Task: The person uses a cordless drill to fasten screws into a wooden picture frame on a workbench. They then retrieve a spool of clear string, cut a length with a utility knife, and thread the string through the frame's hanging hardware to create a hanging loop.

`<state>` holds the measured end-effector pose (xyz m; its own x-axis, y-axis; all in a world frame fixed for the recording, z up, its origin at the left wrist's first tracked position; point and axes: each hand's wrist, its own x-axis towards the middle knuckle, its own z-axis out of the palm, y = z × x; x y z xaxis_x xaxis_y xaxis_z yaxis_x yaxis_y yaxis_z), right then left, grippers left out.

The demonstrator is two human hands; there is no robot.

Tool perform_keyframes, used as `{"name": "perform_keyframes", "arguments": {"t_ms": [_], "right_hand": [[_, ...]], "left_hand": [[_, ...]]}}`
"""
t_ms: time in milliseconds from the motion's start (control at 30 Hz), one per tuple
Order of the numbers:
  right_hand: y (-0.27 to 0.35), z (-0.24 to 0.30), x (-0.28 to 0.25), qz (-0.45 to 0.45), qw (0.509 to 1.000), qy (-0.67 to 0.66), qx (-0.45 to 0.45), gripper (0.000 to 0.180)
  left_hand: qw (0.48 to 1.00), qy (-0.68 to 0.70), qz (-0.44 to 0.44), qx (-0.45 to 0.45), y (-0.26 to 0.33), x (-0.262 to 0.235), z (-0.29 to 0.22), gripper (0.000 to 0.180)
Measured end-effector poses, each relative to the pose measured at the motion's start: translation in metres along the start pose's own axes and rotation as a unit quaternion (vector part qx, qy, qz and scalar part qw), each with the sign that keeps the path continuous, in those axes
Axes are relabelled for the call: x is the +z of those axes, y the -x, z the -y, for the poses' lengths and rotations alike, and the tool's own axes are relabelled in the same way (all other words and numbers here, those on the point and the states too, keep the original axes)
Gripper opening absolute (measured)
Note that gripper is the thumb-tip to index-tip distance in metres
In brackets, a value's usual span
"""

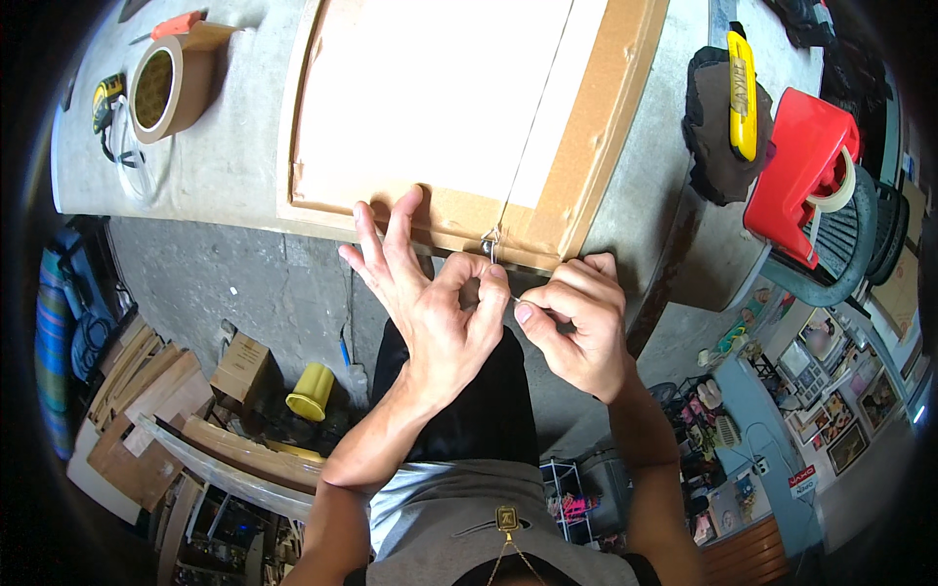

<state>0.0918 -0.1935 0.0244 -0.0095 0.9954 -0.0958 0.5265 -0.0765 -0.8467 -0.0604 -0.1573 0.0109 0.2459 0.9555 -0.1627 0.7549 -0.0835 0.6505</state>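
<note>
A picture frame (606,117) lies face down on the worktable, its back showing brown cardboard tape around a white panel. A thin wire (532,132) runs across the back to a small metal hanger (490,241) at the near edge. My left hand (435,303) pinches the wire beside the hanger between thumb and index finger, its other fingers spread over the frame's edge. Just to the right, my right hand (578,322) is closed, with the wire's loose end held between thumb and forefinger.
On the table's left lie a brown tape roll (168,90), a yellow-black tape measure (107,103) and an orange-handled tool (176,25). At right are a yellow cutter (743,98) on dark cloth and a red tape dispenser (796,166). A yellow bin (311,393) stands on the floor.
</note>
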Motion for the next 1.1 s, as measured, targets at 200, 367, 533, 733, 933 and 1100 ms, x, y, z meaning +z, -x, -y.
{"name": "perform_keyframes", "arguments": {"t_ms": [200,367,533,733,933,1100], "right_hand": [[-0.003,0.001,0.000,0.000,1.000,-0.005,0.011,0.010],[-0.003,0.000,-0.002,0.021,0.999,-0.008,0.024,0.008],[-0.007,-0.003,0.000,-0.015,0.999,-0.014,0.028,0.010],[-0.011,-0.001,0.001,-0.027,0.999,0.024,0.038,0.011],[-0.019,-0.002,0.004,-0.045,0.995,0.092,0.002,0.009],[-0.026,-0.007,0.004,-0.009,0.992,0.121,-0.028,0.010]], "left_hand": [[0.999,-0.027,-0.030,-0.007,0.000,0.005,0.002,0.013],[0.998,-0.023,-0.048,-0.017,0.001,0.006,0.001,0.014],[0.998,-0.036,-0.052,-0.026,-0.002,0.009,-0.003,0.013],[0.997,-0.048,-0.044,-0.033,-0.007,0.008,-0.006,0.018],[0.994,0.010,-0.089,0.057,-0.017,-0.005,0.011,0.018],[0.978,-0.047,0.036,0.199,-0.033,-0.019,0.032,0.030]]}}
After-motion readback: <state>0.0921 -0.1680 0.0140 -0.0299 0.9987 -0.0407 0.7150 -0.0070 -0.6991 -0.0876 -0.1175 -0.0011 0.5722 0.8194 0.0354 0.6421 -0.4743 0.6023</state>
